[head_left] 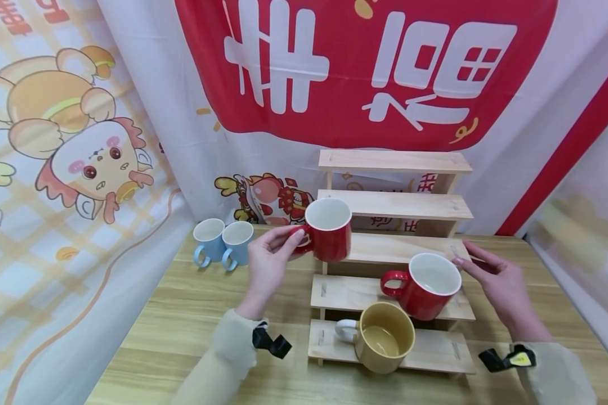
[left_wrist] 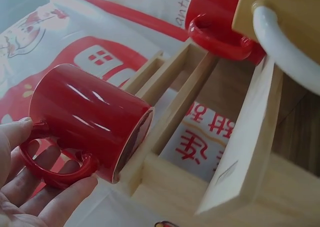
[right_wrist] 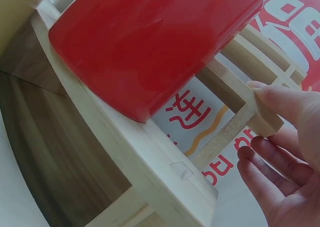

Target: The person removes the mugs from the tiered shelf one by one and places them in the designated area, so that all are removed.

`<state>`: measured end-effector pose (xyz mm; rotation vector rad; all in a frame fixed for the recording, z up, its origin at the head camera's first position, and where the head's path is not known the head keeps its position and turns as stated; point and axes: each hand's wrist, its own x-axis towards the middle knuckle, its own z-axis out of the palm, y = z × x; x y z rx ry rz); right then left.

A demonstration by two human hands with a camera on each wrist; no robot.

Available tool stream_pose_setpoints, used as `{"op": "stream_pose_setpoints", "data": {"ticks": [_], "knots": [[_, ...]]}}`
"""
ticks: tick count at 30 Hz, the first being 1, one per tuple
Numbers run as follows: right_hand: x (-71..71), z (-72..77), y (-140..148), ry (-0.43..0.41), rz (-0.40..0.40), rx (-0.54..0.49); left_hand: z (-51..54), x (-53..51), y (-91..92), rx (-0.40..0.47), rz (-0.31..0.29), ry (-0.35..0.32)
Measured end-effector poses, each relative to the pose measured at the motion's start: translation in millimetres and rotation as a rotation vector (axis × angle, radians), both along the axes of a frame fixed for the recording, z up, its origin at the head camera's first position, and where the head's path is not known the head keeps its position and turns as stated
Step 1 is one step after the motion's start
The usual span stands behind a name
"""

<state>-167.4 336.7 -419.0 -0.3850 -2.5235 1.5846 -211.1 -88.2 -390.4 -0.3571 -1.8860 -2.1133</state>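
My left hand (head_left: 272,256) grips a red mug (head_left: 329,233) with a white inside by its handle, thumb on top. The mug is at the left end of the middle step of a wooden stepped rack (head_left: 385,205); whether its base touches the wood I cannot tell. With thumb above and fingers below, my right hand (head_left: 501,284) pinches the right end of that step. A second red mug (head_left: 428,289) stands on the step below, handle to the left. On the lowest step sits a tan mug (head_left: 382,343) with a white handle.
Two light blue mugs, a left one (head_left: 209,242) and a right one (head_left: 238,243), stand side by side on the wooden table (head_left: 182,320) left of the rack. A printed cloth backdrop (head_left: 278,126) hangs behind, and a patterned cloth (head_left: 66,214) covers the left side.
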Motion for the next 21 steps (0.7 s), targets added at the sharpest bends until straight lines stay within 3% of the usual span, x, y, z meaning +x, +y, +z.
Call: {"op": "stream_pose_setpoints", "data": {"ticks": [9,21], "knots": [[0.6,-1.5,0.0,0.013,0.001,-0.004,-0.7,1.5,-25.5,0.027,0.087,0.015],[1.2,0.7,-0.8,0.002,0.000,0.005,-6.5,-0.8,-58.2,0.027,0.194,-0.027]]}}
